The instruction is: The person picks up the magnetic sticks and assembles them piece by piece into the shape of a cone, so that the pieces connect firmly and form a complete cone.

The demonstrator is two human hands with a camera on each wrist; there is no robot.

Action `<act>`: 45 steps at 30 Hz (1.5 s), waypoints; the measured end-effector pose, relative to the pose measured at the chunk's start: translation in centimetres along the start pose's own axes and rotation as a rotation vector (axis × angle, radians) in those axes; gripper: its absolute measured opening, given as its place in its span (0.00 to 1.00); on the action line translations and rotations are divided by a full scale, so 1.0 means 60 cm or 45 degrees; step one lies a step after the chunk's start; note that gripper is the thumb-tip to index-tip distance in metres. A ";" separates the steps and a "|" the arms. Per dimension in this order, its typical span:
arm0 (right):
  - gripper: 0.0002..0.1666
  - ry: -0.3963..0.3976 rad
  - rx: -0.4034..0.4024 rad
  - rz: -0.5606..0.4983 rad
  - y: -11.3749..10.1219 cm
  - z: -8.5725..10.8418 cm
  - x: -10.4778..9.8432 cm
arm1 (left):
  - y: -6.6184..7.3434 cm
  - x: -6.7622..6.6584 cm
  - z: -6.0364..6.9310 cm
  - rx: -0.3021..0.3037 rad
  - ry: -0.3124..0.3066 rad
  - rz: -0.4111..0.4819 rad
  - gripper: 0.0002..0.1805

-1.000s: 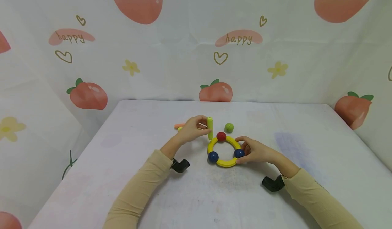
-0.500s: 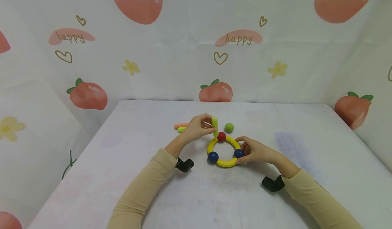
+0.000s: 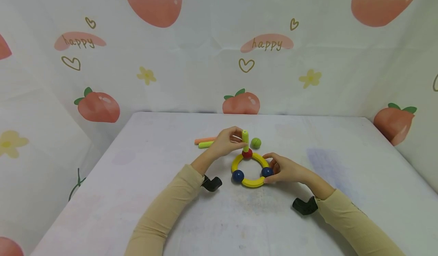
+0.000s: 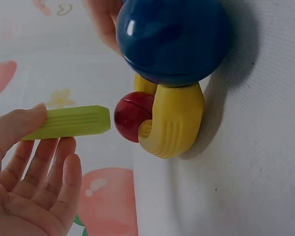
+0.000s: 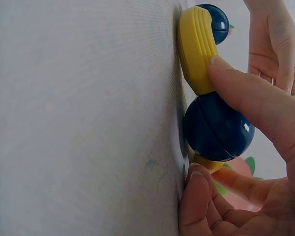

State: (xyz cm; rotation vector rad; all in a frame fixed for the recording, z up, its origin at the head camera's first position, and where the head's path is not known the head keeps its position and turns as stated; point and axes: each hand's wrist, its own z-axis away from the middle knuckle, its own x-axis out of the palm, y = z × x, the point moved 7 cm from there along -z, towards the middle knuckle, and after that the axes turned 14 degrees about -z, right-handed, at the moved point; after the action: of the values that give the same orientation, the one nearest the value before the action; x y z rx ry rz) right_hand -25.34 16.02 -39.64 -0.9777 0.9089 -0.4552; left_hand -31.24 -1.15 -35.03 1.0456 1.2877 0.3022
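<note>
A ring of yellow curved bars (image 3: 253,182), joined by a red ball (image 3: 247,155) and two blue balls (image 3: 237,176), lies on the table. My left hand (image 3: 226,142) pinches a yellow-green stick (image 3: 245,137) upright over the red ball. In the left wrist view a narrow gap shows between the stick's end (image 4: 103,119) and the ball. My right hand (image 3: 287,169) grips the ring's right side around a blue ball (image 5: 219,129); its thumb (image 5: 236,81) presses one yellow bar, and its fingertips are at the bar on the ball's other side.
Behind my left hand lie an orange stick (image 3: 204,140) and another yellow-green stick (image 3: 205,145). A green ball (image 3: 256,143) sits just beyond the ring. Black devices (image 3: 213,184) are on both wrists. A peach-print cloth wall (image 3: 205,77) stands behind the table.
My left hand has moved right, bringing the yellow-green stick from over the ring's left bar to above the red ball. The right hand and the ring have stayed in place.
</note>
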 end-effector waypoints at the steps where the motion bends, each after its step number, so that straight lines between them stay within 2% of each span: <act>1: 0.48 -0.004 -0.007 0.008 -0.001 0.000 0.000 | 0.001 0.001 0.000 0.001 -0.001 0.002 0.19; 25: 0.47 -0.013 -0.020 0.019 -0.009 0.001 0.003 | 0.008 0.012 -0.004 -0.030 -0.021 -0.028 0.18; 31: 0.47 -0.028 -0.029 -0.012 -0.007 0.002 0.002 | 0.007 0.014 -0.004 -0.025 -0.024 -0.024 0.19; 39: 0.34 -0.094 -0.073 0.066 -0.009 0.004 -0.001 | 0.008 0.014 -0.005 -0.020 -0.022 -0.035 0.19; 45: 0.32 -0.141 -0.070 0.083 -0.006 0.007 -0.001 | 0.008 0.014 -0.004 -0.021 -0.025 -0.040 0.19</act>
State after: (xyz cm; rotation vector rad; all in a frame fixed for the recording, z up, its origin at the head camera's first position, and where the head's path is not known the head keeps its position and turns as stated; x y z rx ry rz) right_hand -25.01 16.06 -39.20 -1.0104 0.8544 -0.3196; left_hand -31.02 -0.22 -35.16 1.0112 1.2813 0.2775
